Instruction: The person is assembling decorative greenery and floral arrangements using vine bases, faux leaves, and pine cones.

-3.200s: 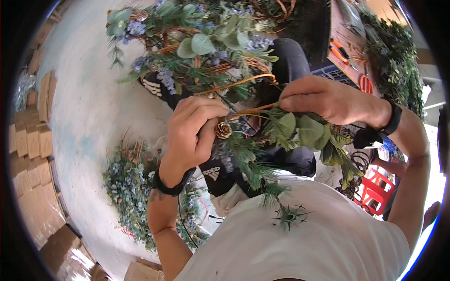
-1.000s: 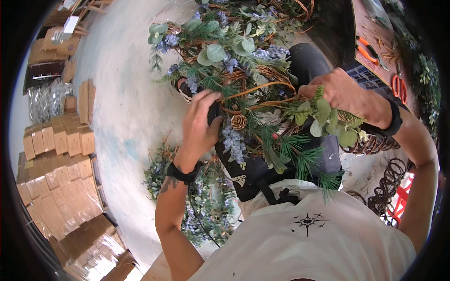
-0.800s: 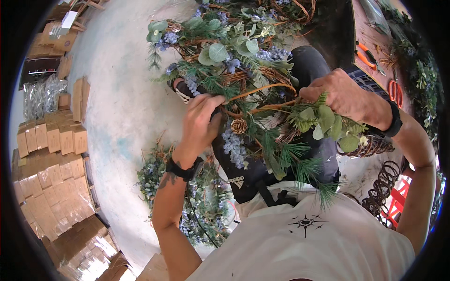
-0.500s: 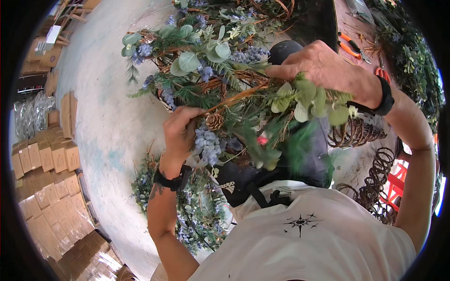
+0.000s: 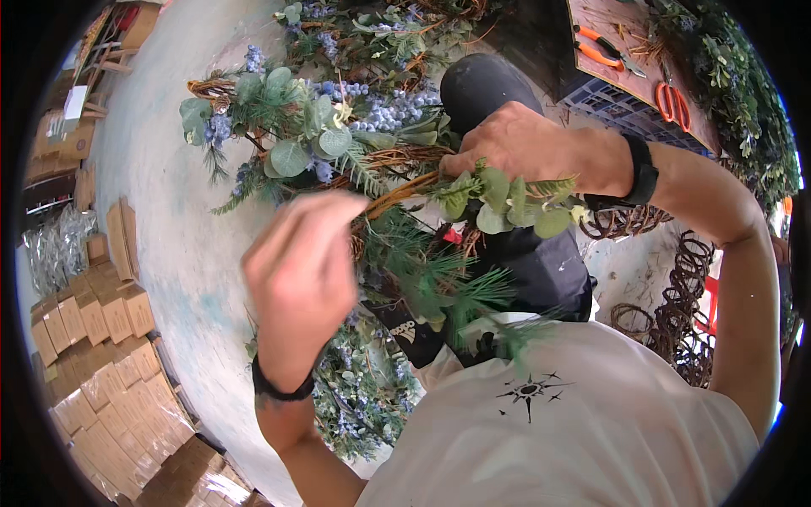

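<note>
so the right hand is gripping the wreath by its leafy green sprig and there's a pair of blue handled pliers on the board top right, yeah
Not quite: the pliers on the wooden board have orange handles, not blue, as the head view shows. The rest holds: the right hand grips the wreath at its leafy green sprig.

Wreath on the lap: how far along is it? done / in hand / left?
Done: the upper arc of the wreath already carries round green leaves and blue berries. In hand: the right hand pinches a leafy sprig against the twig ring, while the left hand, blurred, is raised beside the pine sprigs. Left: brown twig base shows bare between the hands, and more blue-berry greenery lies on the floor.
</note>
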